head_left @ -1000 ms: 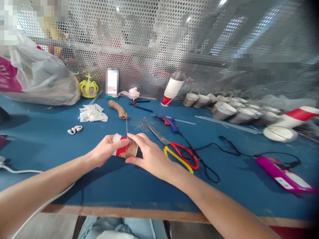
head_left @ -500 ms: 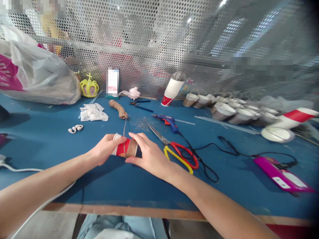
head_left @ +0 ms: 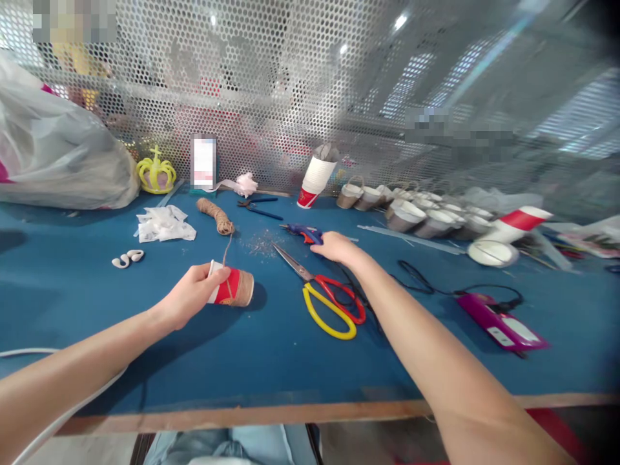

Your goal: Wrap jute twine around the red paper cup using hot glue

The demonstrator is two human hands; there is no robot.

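My left hand (head_left: 191, 290) holds a red and white paper cup (head_left: 227, 289) tilted on its side above the table. Brown twine is wound round the cup's base end, and a strand runs from it up to a twine bundle (head_left: 213, 215). My right hand (head_left: 335, 248) is closed round the handle of a blue glue gun (head_left: 301, 231), whose nozzle points left. The handle is mostly hidden by the fingers. Just below lie scissors (head_left: 317, 290) with one red and one yellow handle, blades half under no cover and pointing up-left.
Pliers (head_left: 259, 208), a stack of paper cups (head_left: 317, 177) and several twine-wrapped cups (head_left: 407, 215) stand or lie toward the mesh panel (head_left: 271, 84). A purple power strip (head_left: 501, 323) with a black cord is at right. Crumpled white tissue (head_left: 166, 224) and a plastic bag (head_left: 58, 142) are at left.
My right hand has let go of the cup and moved right and away from me to the glue gun. My left hand still holds the cup. The view has shifted slightly right.
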